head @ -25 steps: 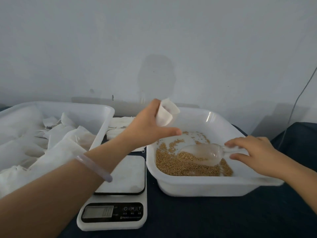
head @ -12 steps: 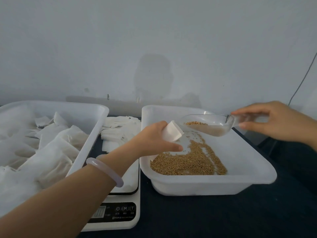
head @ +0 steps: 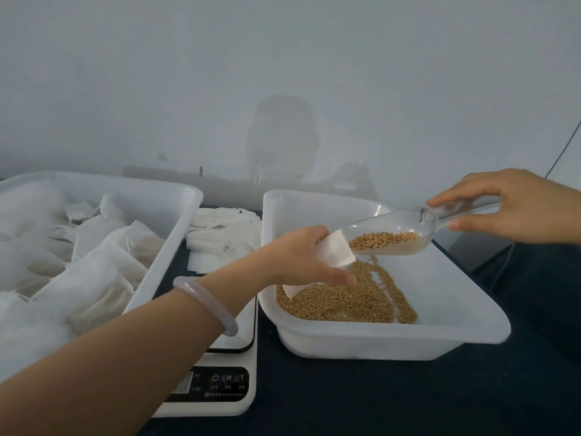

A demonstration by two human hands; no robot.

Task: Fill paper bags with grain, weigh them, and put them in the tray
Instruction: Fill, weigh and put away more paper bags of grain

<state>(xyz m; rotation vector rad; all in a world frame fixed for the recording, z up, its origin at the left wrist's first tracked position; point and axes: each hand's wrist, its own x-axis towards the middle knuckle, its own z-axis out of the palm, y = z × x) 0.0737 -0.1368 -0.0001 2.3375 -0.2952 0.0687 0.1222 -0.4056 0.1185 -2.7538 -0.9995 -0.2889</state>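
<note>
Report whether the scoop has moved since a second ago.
Yes. The scoop rose off the grain bed; the right hand now holds it above the grain tray, mouth at the paper bag.

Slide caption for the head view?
The left hand holds a paper bag at the mouth of a clear scoop of grain, which the right hand holds above the grain tray.

Two white trays: the left tray (head: 163,212) and the right tray (head: 361,341); one scale (head: 226,404); one clear scoop (head: 393,228); one paper bag (head: 336,251) in hand; two hands, the left hand (head: 298,256) and the right hand (head: 515,206); one bracelet (head: 204,297); the heaped bags (head: 94,272) in the left tray and the flat bags (head: 220,234) overlap too much to count (many of each).
</note>
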